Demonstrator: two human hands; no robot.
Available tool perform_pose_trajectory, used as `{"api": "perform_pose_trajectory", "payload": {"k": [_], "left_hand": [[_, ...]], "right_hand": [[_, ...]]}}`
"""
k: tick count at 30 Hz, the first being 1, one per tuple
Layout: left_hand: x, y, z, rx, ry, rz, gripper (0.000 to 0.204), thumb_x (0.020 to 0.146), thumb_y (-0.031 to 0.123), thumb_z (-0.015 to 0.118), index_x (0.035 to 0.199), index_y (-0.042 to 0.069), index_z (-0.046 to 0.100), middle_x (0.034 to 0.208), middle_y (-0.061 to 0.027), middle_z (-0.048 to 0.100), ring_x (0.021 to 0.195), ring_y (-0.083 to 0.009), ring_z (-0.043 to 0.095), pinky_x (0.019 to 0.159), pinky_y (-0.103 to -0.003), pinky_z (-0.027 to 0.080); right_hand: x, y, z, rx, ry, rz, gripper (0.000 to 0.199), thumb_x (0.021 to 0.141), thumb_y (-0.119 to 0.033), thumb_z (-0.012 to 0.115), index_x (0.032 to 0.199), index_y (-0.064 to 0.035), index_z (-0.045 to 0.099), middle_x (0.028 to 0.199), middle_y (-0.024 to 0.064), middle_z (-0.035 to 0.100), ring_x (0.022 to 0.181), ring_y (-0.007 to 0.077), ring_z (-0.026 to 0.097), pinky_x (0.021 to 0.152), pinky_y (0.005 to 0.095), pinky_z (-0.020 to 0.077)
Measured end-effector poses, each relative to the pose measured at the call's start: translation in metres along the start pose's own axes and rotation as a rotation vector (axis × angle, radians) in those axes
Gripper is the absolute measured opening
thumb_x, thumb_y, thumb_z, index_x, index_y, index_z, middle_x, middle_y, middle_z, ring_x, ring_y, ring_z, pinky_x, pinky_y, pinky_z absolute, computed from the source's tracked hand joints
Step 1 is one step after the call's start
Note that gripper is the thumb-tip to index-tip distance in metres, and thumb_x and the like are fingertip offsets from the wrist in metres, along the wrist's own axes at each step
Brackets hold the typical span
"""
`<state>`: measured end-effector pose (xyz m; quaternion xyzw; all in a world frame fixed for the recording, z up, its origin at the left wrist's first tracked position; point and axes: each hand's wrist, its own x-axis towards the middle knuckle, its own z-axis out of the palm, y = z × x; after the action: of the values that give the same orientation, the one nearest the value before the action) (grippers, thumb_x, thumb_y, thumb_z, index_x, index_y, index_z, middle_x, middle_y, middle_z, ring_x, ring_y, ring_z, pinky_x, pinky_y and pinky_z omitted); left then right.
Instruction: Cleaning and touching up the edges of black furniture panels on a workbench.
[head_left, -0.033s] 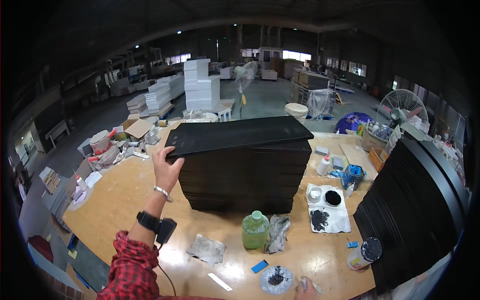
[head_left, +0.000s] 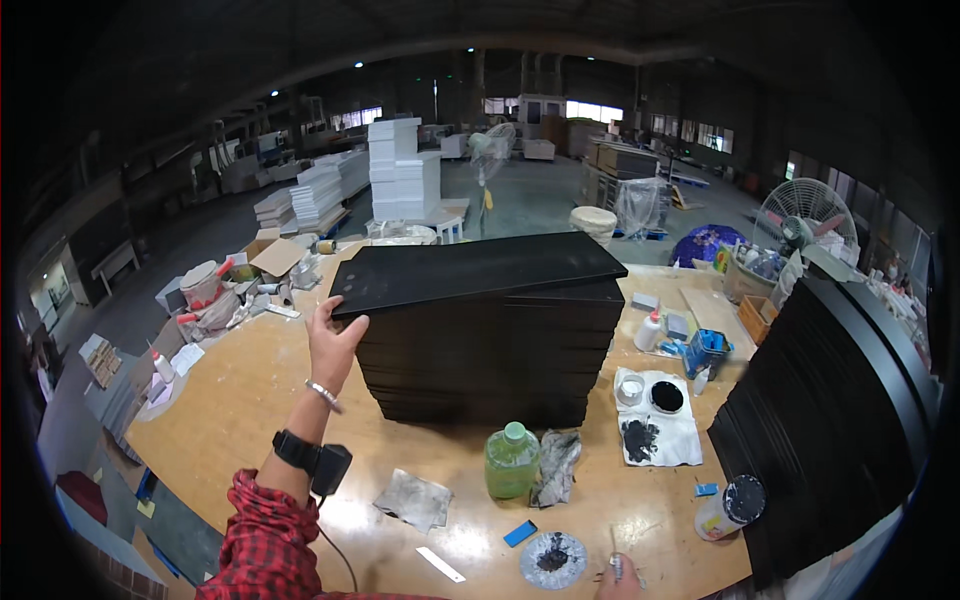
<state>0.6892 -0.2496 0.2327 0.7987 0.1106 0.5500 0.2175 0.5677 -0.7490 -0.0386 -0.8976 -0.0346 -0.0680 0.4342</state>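
The left hand [head_left: 335,345] has the near left corner of the top panel [head_left: 480,268] between thumb and fingers, its grip closed on the edge; that black panel lies askew over a stack of black panels [head_left: 490,360] standing on the wooden surface [head_left: 250,390]. At the lower edge, the right hand [head_left: 618,588] is partly cut off, its grip apparently closed around a slim object [head_left: 617,566] too small to identify. Left of it lies a dark-smeared disc [head_left: 553,560], with a blue block [head_left: 520,533] near it and a green bottle [head_left: 511,465] in front of the stack
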Motion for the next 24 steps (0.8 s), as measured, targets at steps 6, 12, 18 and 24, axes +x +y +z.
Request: {"api": "perform_pose_trajectory", "payload": {"k": [6,12,18,24], "left_hand": [[0.012,-0.016,-0.017,-1.473,-0.244,-0.993,0.038,0.089,0.031,0.051,0.113,0.001,0.049,0.109,-0.0127,0.052,0.098,-0.0248,0.053,0.085,-0.038,0.047],[0.035,-0.001,0.01,-1.42,-0.238,-0.957,0.032,0.092,0.025,0.046,0.109,-0.001,0.051,0.106,-0.015,0.056,0.101,-0.0269,0.054,0.089,-0.044,0.047],[-0.012,0.006,-0.06,-1.364,0.008,-0.928,0.029,0.089,0.023,0.05,0.108,0.0,0.049,0.105,-0.0153,0.053,0.098,-0.0278,0.054,0.086,-0.044,0.049],[-0.066,-0.033,-0.205,-1.37,0.133,-0.812,0.028,0.092,0.021,0.045,0.108,-0.001,0.052,0.108,-0.0116,0.06,0.1,-0.0242,0.057,0.09,-0.038,0.047]], "right_hand": [[0.004,-0.027,-0.018,-0.617,0.267,-0.387,0.03,0.085,-0.019,0.05,0.108,-0.0003,0.051,0.095,0.0216,0.06,0.077,0.0359,0.06,0.071,0.0411,0.0477],[0.008,-0.069,0.011,-0.441,0.265,-0.263,0.039,0.073,-0.006,0.059,0.11,-0.0017,0.051,0.111,0.0172,0.051,0.108,0.035,0.044,0.093,0.0425,0.0316],[0.012,-0.121,0.054,0.135,-0.221,-0.531,0.038,0.074,-0.001,0.058,0.111,-0.0024,0.051,0.109,0.0162,0.052,0.097,0.0329,0.052,0.085,0.0383,0.0415],[0.021,-0.188,0.112,0.311,-0.698,-0.558,0.046,0.073,-0.006,0.062,0.116,-0.002,0.047,0.114,0.0187,0.05,0.102,0.0357,0.051,0.088,0.0387,0.042]]}}
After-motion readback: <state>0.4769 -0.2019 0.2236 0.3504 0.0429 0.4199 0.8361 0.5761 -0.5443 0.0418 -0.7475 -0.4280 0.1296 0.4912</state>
